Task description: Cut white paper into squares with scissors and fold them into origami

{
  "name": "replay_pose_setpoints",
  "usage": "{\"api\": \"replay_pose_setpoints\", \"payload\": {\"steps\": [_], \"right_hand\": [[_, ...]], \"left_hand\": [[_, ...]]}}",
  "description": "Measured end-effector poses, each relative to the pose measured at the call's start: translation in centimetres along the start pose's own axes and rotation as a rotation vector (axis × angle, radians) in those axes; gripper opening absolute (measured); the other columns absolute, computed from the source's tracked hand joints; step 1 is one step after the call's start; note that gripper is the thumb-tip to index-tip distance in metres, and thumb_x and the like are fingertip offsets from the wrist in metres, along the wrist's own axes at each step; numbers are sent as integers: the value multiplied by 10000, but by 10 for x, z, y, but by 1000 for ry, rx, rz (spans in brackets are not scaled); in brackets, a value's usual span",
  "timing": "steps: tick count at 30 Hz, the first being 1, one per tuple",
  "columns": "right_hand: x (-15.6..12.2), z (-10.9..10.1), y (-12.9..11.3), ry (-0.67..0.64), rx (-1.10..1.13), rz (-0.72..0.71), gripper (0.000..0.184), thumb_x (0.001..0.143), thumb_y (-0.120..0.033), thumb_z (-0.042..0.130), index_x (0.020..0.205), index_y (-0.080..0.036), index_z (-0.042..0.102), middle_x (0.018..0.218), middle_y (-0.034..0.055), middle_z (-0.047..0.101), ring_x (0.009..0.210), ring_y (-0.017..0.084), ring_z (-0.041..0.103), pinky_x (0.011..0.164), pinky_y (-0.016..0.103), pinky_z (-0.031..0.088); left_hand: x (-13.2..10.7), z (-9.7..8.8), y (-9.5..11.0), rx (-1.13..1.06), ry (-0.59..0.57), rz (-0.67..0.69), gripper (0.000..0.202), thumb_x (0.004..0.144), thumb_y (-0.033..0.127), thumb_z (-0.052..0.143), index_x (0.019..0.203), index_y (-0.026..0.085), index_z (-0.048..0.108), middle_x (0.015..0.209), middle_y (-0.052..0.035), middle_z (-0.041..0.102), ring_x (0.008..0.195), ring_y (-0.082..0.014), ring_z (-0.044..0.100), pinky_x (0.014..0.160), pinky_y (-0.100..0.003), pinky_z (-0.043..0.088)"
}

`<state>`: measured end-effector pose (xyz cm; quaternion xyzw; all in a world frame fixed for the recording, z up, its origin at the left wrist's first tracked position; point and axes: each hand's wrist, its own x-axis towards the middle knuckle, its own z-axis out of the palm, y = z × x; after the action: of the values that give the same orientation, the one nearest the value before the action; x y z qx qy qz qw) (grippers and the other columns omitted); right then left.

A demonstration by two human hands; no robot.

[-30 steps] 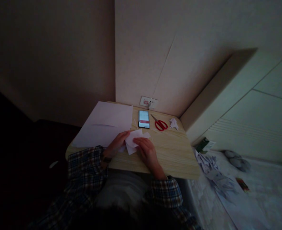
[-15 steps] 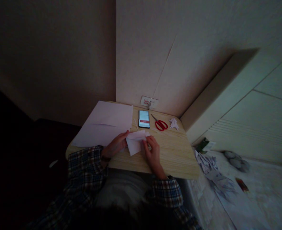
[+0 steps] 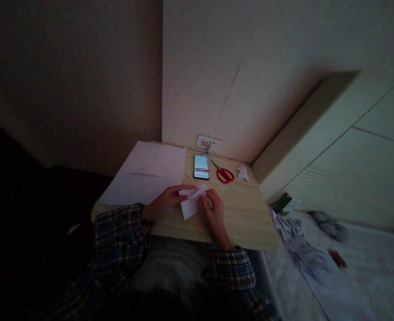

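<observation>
Between my hands is a small folded piece of white paper (image 3: 190, 206), held just above the front half of the wooden table (image 3: 247, 218). My left hand (image 3: 166, 200) grips its left side, with the fingers reaching along the upper edge and the thumb in front. My right hand (image 3: 213, 211) pinches the paper's upper right part between thumb and fingers. Beyond the paper lies a phone (image 3: 201, 167) with its screen lit. Red-handled scissors (image 3: 224, 174) rest to the right of the phone.
Large white paper sheets (image 3: 150, 165) cover the table's left side. A folded paper shape (image 3: 243, 173) sits at the back right. A wall socket (image 3: 209, 143) holds a plug behind the phone. On the bed (image 3: 377, 254) at right lie several crumpled papers (image 3: 304, 249).
My left fingers have moved right, from the paper's left corner to along its upper edge. The paper has shifted slightly right. My right hand keeps its pinch.
</observation>
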<state>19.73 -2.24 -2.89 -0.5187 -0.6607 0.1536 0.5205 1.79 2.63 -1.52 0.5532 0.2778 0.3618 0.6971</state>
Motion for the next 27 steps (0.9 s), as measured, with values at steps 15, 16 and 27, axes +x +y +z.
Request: {"api": "replay_pose_setpoints", "payload": {"steps": [15, 16, 27], "right_hand": [[-2, 1, -1, 54, 11, 67, 105, 895, -281, 521, 814, -222, 554, 764, 4, 593, 738, 173, 551, 700, 301, 435], [-2, 1, 0, 66, 14, 67, 110, 897, -280, 516, 806, -224, 544, 757, 1, 582, 728, 171, 543, 693, 298, 432], [2, 2, 1, 112, 56, 47, 104, 853, -255, 546, 759, -223, 513, 902, 34, 578, 887, 189, 548, 830, 332, 429]], "left_hand": [[4, 0, 1, 151, 139, 56, 313, 719, 324, 728, 997, 183, 760, 1162, -77, 710, 1082, -284, 604, 903, -320, 455], [4, 0, 1, 153, 133, 58, 310, 718, 319, 727, 996, 184, 761, 1167, -76, 709, 1090, -283, 601, 913, -320, 450], [3, 0, -5, 96, 131, 16, 381, 719, 349, 717, 1037, 141, 744, 922, -77, 760, 781, -213, 642, 668, -272, 479]]}}
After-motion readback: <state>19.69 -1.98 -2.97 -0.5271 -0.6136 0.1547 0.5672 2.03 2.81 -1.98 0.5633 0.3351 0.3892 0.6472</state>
